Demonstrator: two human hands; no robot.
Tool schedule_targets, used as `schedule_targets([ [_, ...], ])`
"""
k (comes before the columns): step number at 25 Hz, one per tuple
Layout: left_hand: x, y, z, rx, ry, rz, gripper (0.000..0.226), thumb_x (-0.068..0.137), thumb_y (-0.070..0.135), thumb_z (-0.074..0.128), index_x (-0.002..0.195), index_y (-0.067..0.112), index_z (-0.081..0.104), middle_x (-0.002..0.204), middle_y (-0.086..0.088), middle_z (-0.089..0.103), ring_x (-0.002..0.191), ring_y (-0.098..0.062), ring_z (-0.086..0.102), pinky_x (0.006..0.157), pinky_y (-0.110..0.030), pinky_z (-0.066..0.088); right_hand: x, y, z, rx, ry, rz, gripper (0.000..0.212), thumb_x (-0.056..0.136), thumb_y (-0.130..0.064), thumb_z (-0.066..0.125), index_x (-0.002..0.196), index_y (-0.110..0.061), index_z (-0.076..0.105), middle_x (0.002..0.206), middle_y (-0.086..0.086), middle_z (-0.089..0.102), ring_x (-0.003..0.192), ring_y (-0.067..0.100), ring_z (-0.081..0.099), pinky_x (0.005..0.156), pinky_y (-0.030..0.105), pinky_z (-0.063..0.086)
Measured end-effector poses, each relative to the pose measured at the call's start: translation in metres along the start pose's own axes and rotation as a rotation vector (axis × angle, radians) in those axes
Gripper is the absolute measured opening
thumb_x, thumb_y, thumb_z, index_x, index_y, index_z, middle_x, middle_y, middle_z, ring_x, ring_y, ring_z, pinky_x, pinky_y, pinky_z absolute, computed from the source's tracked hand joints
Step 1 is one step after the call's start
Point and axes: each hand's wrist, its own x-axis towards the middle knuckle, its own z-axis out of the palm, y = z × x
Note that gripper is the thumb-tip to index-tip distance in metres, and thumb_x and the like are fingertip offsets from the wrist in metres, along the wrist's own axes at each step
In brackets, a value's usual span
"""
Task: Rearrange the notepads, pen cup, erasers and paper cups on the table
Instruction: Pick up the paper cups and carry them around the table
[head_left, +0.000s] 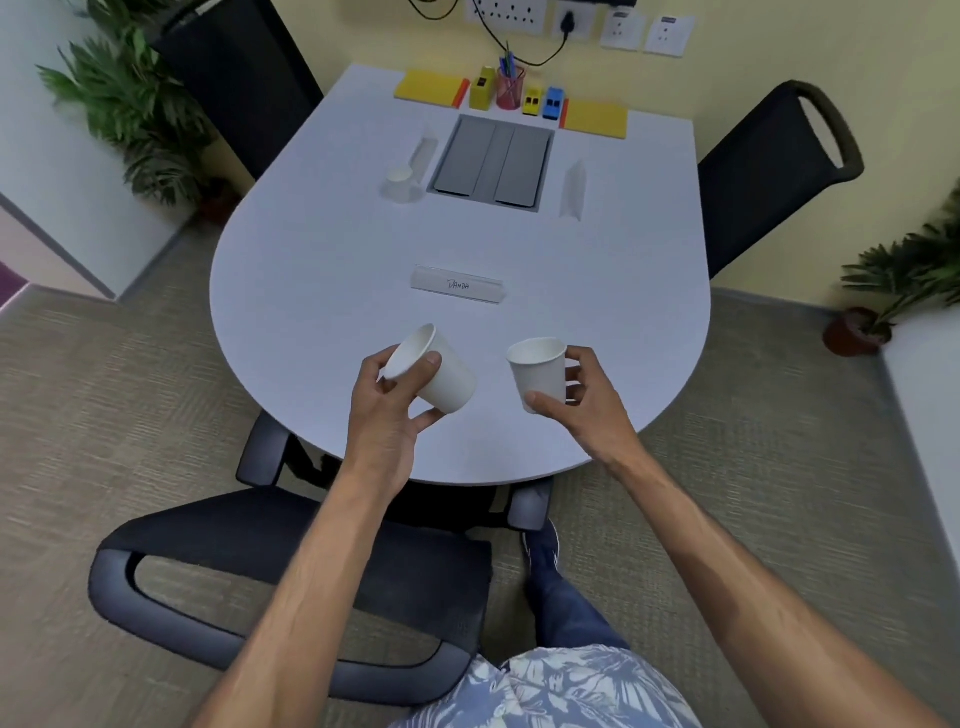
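**deskfan:** Both hands are busy. The left hand (387, 400) has its thumb and fingers curled round a tilted paper cup (447, 376), with the mouth facing up and to the left. The right hand (584, 395) grips an upright paper cup (537, 371), thumb low on the front and fingers behind. Both cups are held in the air over the near edge of the round white table (311, 270), apart from each other.

**pencilpusher:** Why one per hand, you reckon?

**deskfan:** My guess is two cups to place in one go. The far edge already looks lined up. There's a left yellow notepad (428, 88) and a right yellow notepad (596, 118) at the ends, with the red mesh pen cup (511, 89) between them. A yellow eraser (532, 101) and a blue eraser (554, 103) sit just beside the pen cup. So the cups seem like the bit left to sort.

**pencilpusher:** Is that a third cup by the grey hatch?

**deskfan:** Probably. There's a pale cup shape (400, 179) just left of the grey hatch (491, 161), but it's too blurry to say whether it's upright or flipped. The white folded things either side of the hatch could be tent cards, no idea really. The yellow-green block (482, 89) left of the pen cup could be an eraser or something else. The name card (457, 285) has handwriting on it that's too small to trust. You can't see much of the inside of either held cup.
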Motion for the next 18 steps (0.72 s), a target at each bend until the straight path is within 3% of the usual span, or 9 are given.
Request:
schedule_targets([
  [8, 0.08, -0.025, 0.036, 0.032, 0.086, -0.074, 0.06, 0.075, 0.023, 0.083, 0.127, 0.015, 0.055, 0.124, -0.006, 0.056, 0.121, -0.026, 0.058, 0.088, -0.052, 0.058, 0.109, 0.02, -0.015, 0.032, -0.098, 0.035, 0.071, 0.077, -0.037, 0.083, 0.133, -0.045, 0.04, 0.117, -0.007, 0.059, 0.099, 0.014, 0.064, 0.079, 0.029, 0.054],
  [11, 0.119, -0.037, 0.059, 0.064, 0.135, -0.098, 0.052, 0.081, 0.018, 0.08, 0.127, 0.017, 0.056, 0.127, -0.007, 0.057, 0.12, -0.025, 0.058, 0.088, -0.051, 0.058, 0.166, 0.036, -0.02, 0.034, -0.112, 0.056, 0.071, 0.076, -0.034, 0.083, 0.133, -0.043, 0.041, 0.118, -0.007, 0.06, 0.102, 0.011, 0.062, 0.08, 0.026, 0.052],
  [18, 0.201, -0.064, 0.104, 0.104, 0.251, -0.166, 0.064, 0.069, 0.029, 0.082, 0.126, 0.019, 0.055, 0.124, -0.004, 0.059, 0.118, -0.023, 0.059, 0.086, -0.046, 0.06, 0.286, 0.089, -0.021, -0.044, -0.105, 0.106, 0.073, 0.072, -0.021, 0.086, 0.13, -0.03, 0.042, 0.118, -0.004, 0.059, 0.102, 0.018, 0.059, 0.082, 0.028, 0.051],
])
